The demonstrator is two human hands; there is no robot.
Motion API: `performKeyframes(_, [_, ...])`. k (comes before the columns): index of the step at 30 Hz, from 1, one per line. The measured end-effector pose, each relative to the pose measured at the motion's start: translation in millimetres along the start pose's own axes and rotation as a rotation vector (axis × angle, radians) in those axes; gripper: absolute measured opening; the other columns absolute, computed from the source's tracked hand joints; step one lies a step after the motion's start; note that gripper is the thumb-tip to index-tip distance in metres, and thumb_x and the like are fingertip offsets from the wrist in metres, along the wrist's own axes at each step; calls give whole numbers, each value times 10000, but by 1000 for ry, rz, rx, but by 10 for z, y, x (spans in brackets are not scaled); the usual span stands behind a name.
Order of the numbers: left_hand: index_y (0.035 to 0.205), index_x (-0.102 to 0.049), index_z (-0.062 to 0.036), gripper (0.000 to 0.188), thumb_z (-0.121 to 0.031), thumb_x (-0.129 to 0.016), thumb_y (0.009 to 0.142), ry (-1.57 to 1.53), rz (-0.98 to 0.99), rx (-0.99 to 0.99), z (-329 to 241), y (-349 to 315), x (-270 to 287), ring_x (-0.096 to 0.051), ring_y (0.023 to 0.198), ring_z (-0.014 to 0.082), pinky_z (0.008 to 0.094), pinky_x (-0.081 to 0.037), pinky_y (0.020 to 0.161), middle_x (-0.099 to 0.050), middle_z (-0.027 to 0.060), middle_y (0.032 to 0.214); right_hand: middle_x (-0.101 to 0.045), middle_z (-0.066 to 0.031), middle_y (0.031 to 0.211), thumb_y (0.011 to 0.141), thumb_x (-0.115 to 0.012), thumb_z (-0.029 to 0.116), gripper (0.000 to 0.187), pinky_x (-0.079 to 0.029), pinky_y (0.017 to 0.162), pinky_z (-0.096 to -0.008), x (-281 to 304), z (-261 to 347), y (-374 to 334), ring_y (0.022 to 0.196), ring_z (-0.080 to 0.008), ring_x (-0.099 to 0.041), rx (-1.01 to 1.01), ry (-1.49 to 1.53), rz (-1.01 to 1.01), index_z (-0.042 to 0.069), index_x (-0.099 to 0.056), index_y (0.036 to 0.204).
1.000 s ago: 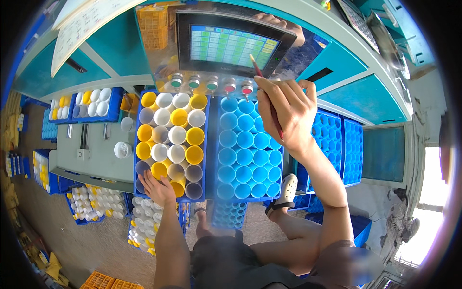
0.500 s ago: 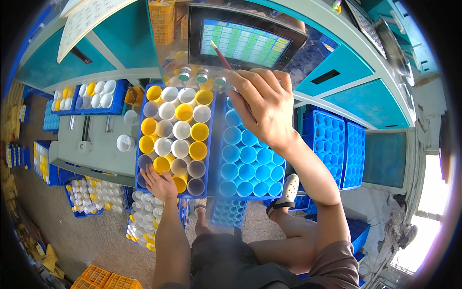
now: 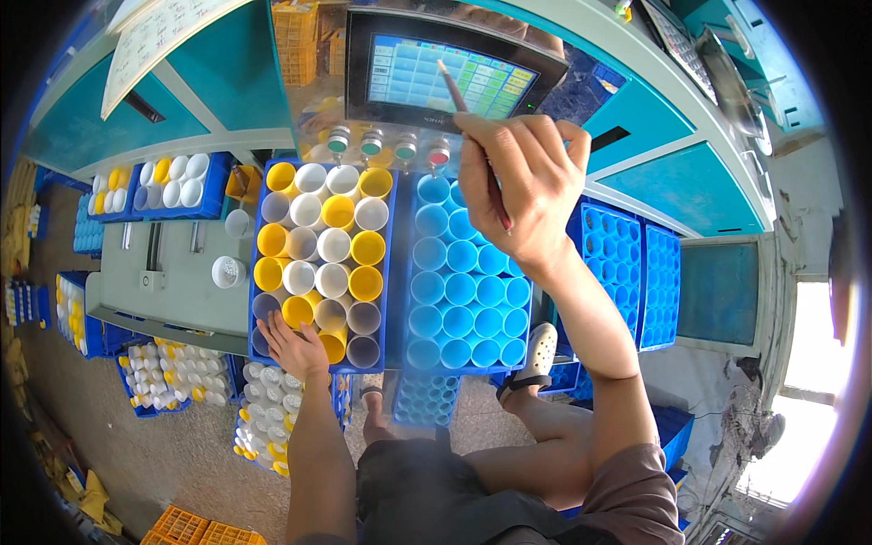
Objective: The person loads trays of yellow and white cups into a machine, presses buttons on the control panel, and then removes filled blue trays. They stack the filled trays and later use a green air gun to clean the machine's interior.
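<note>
Blue crate (image 3: 385,309) of yellow and white cups (image 3: 333,245), centre-left of frame; touchscreen (image 3: 409,77), upper centre; slim dark-red stick (image 3: 451,88), before the screen.
Crate: likely stiff, bulky, best held by opposite rims. Left hand (image 3: 295,348): fingers apart, over lower-left cups. Right hand (image 3: 525,177): fingers closed round stick. Cups: apparently light, take by rim. Stick: probably light, rigid; pinch mid-shaft.

right hand (image 3: 529,182) gripping a thin stick (image 3: 452,90) (pale-tipped) before a screen (image 3: 400,77), left hand (image 3: 295,348) spread over cups (image 3: 367,284).
</note>
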State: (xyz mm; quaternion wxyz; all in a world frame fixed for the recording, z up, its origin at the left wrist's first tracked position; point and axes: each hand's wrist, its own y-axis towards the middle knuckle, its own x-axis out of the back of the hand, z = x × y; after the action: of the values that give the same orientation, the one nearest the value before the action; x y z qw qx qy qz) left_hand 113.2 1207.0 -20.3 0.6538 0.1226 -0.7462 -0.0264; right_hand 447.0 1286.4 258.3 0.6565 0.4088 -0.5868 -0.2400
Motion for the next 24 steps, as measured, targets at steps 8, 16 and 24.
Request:
performKeyframes(8, [1383,-419,-78,493,-356,-448,976,19,1,-5,4,-7,-15,-275,1452,306,475,-357,1036,-442,80,1455,-666,-7,771,794,-658,75,145,-342,750,-346,-15,-10,-63,720,-151,-590,0,-2,68,82,-694,935])
performKeyframes(16, [1389,-413,-80,495,-349,-450,975,15,7,-10,13,-5,-7,-270,1453,303,477,-356,1037,-435,75,1459,-617,-4,722,775,-689,115,141,-375,779,-357,-132,-2,-115,735,-159,-598,65,44,103,92,-658,910])
performKeyframes(24, [1381,-422,-70,494,-356,-446,979,7,12,-5,3,-3,7,-276,1451,307,477,-360,1032,-443,79,1452,-582,1,692,763,-685,128,118,-382,787,-374,-47,-23,-201,724,-170,-587,32,4,180,93,-626,859])
